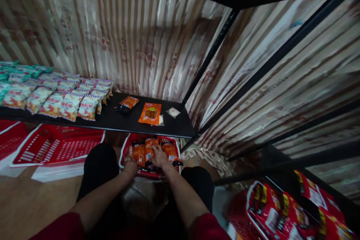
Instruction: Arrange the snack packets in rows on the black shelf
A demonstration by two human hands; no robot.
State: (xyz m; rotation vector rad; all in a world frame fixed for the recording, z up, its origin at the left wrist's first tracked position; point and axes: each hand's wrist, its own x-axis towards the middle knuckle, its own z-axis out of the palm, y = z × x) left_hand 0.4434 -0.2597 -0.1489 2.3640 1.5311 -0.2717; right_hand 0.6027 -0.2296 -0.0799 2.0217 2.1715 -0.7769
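Note:
Between my knees is a red basket with a white rim (123, 150), holding several orange-and-black snack packets (138, 153). My left hand (129, 164) reaches in at the basket's left side, beside the leftmost packet; its fingertips are dim and partly hidden. Over the middle packet (149, 145) lies my right hand (159, 156), its fingers bent around that packet's right side. Another orange packet (169, 150) rests to the right of this hand. On the low black shelf (126, 122) just beyond the basket are an orange-and-black packet (128, 103), a flat orange pouch (150, 113) and a small white packet (173, 112).
Rows of white-and-orange snack bags (69, 105) and green bags (19, 75) fill the shelf's left. Red baskets (70, 144) stand below it. At right, a basket (250, 198) holds red packets (268, 206). Black shelf posts (210, 58) and a striped curtain (146, 41) border the space.

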